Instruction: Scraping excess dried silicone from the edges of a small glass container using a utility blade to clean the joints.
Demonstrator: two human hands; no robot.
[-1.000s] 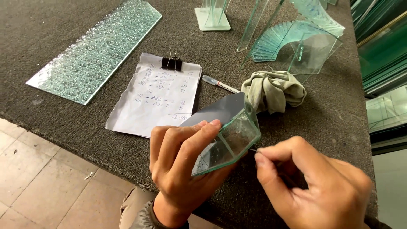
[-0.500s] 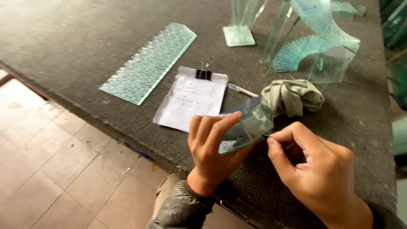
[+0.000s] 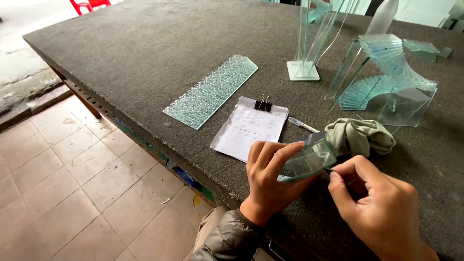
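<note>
Beside the gray cloth [image 3: 360,137], your left hand [image 3: 270,181] holds a small glass piece [image 3: 309,159] tight while your right hand [image 3: 379,205] pinches shut at its edge. Next, keep it steady.

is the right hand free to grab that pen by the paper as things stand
Probably not right away. The right hand is pinched at the edge of the glass piece that the left hand holds. The pen lies uncovered beyond the glass, beside the rag, so nothing blocks it otherwise.
</note>
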